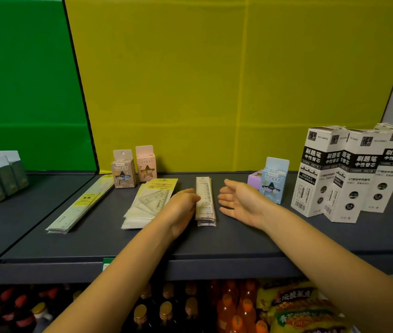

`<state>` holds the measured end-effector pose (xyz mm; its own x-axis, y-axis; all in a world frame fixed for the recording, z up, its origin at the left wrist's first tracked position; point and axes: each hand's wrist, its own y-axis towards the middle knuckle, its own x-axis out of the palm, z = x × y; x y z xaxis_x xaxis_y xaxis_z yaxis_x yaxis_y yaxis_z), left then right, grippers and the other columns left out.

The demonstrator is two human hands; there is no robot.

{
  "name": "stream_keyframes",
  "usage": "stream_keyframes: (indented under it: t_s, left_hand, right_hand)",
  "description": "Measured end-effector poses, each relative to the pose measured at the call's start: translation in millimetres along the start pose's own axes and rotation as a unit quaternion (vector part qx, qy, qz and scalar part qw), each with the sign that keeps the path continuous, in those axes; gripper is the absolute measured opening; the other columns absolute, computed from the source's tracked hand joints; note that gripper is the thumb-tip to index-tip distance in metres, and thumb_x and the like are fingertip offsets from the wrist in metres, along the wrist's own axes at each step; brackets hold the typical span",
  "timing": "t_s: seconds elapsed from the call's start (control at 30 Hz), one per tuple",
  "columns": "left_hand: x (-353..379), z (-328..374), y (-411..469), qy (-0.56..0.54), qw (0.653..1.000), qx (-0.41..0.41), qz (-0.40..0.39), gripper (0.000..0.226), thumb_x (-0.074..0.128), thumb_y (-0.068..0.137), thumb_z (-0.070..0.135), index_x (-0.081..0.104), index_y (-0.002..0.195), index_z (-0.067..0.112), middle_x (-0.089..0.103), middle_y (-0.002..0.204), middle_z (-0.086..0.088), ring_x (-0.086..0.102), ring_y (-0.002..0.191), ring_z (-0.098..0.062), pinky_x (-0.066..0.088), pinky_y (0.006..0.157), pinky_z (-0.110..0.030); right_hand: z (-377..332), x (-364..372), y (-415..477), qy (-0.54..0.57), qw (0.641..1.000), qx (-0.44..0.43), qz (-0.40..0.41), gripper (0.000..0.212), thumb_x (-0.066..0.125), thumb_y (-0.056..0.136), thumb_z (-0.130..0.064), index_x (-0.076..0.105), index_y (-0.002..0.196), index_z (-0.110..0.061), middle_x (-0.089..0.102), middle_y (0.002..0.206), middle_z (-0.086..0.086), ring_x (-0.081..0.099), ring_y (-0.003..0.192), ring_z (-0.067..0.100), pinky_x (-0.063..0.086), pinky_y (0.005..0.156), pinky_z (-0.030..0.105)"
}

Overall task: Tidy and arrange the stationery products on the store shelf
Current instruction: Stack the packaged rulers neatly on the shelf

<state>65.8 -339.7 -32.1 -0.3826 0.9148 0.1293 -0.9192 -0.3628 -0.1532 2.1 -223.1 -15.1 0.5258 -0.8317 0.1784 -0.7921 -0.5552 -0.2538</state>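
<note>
Your left hand point(182, 207) rests its fingertips against the left side of the ruler stack point(205, 200) without clasping it. Your right hand point(241, 200) is released, palm toward the stack and just beside it. The stack lies mid-shelf point(238, 239), lengthwise from back edge to front edge.

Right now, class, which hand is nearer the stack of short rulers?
Left. The left hand touches the ruler stack at its left edge; the right hand lies open to its right, with a gap.
</note>
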Motion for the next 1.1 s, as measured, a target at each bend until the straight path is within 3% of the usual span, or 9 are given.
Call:
stream_keyframes:
  t_s: [0.23,0.33,0.43,0.53,0.6,0.73,0.9,1.0,1.1]
  left_hand:
    - [0,2,-4,0.033,0.999,-0.001,-0.005,0.049,0.03,0.093,-0.004,0.023,0.142,-0.003,0.039,0.143,-0.02,0.044,0.128,-0.029,0.043,0.086,-0.029]
    - [0,5,-10,0.14,0.99,0.004,0.004,0.044,0.034,0.093,0.0,0.031,0.136,-0.005,0.044,0.136,-0.026,0.047,0.125,-0.031,0.045,0.091,-0.034]
    - [-2,10,-19,0.249,0.964,0.088,0.035,0.037,0.037,0.094,0.003,0.043,0.13,0.001,0.053,0.127,-0.011,0.05,0.118,-0.023,0.039,0.094,-0.03]
    - [-19,20,-23,0.301,0.932,0.184,0.081,0.032,0.04,0.092,0.0,0.054,0.12,0.002,0.063,0.115,-0.011,0.055,0.107,-0.018,0.038,0.088,-0.02]
    - [-39,28,-24,0.312,0.92,0.201,0.126,0.028,0.041,0.091,0.0,0.059,0.112,0.002,0.065,0.102,-0.01,0.057,0.102,-0.02,0.04,0.09,-0.024]
    - [-86,32,-25,0.319,0.919,0.151,0.175,0.026,0.043,0.091,0.003,0.059,0.112,0.002,0.06,0.105,-0.011,0.053,0.098,-0.023,0.042,0.08,-0.03]
    - [-125,22,-20,0.392,0.907,0.062,0.142,0.015,0.044,0.093,0.013,0.053,0.102,0.005,0.052,0.098,-0.01,0.045,0.088,-0.02,0.034,0.076,-0.031]
    - [-133,20,-16,0.424,0.897,0.054,0.114,0.015,0.04,0.095,0.02,0.049,0.099,0.009,0.052,0.1,-0.009,0.045,0.087,-0.019,0.032,0.074,-0.03]
    - [-138,18,-10,0.442,0.894,0.049,0.053,0.023,0.037,0.095,0.022,0.049,0.11,0.009,0.053,0.112,-0.01,0.05,0.106,-0.026,0.034,0.084,-0.032]
  right_hand:
    - [4,10,-16,-0.048,0.998,-0.02,-0.036,0.045,0.034,0.1,-0.024,0.037,0.138,-0.002,0.041,0.144,0.015,0.037,0.136,0.024,0.031,0.11,0.035]
    - [4,6,-10,-0.147,0.988,-0.035,-0.011,0.042,0.036,0.099,-0.019,0.037,0.137,-0.003,0.049,0.135,0.015,0.043,0.131,0.025,0.037,0.108,0.036]
    - [0,0,-2,-0.32,0.942,-0.096,0.032,0.042,0.04,0.096,-0.018,0.041,0.136,-0.005,0.054,0.121,0.011,0.048,0.121,0.021,0.036,0.11,0.039]
    - [-6,4,-1,-0.348,0.928,-0.131,0.015,0.037,0.042,0.095,-0.015,0.047,0.132,-0.011,0.053,0.133,0.003,0.049,0.123,0.018,0.037,0.109,0.038]
    - [-10,13,2,-0.342,0.929,-0.141,0.001,0.036,0.042,0.095,-0.013,0.049,0.13,-0.011,0.054,0.132,0.005,0.052,0.118,0.017,0.038,0.108,0.038]
    - [-13,40,9,-0.327,0.934,-0.14,-0.031,0.036,0.041,0.096,-0.01,0.047,0.131,-0.007,0.056,0.125,0.006,0.053,0.116,0.019,0.04,0.106,0.033]
    - [-3,81,12,-0.392,0.915,-0.08,-0.049,0.038,0.044,0.094,-0.016,0.05,0.126,0.006,0.062,0.11,0.018,0.056,0.107,0.03,0.044,0.096,0.039]
    - [-1,100,14,-0.43,0.899,-0.072,-0.028,0.038,0.044,0.095,-0.023,0.049,0.128,-0.005,0.056,0.129,0.008,0.053,0.11,0.022,0.044,0.088,0.028]
    - [4,112,17,-0.433,0.899,-0.066,0.007,0.044,0.042,0.097,-0.021,0.038,0.138,-0.005,0.046,0.14,0.008,0.044,0.127,0.023,0.035,0.096,0.025]
